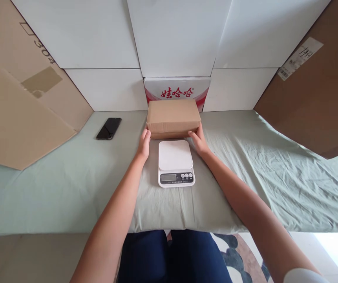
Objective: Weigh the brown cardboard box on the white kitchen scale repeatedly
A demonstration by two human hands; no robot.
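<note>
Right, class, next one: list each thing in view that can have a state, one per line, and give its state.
Small cardboard box: looks closed, held from both sides
Left hand: on the box's left end
Right hand: on the box's right end
Kitchen scale: lying flat, no digits visible on its display
Phone: lying flat, screen dark
Green cloth: spread out, wrinkled

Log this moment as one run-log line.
left hand: holding small carton, left end | right hand: holding it, right end | scale: nearer the person than small carton | phone: on cloth, left of small carton
</note>
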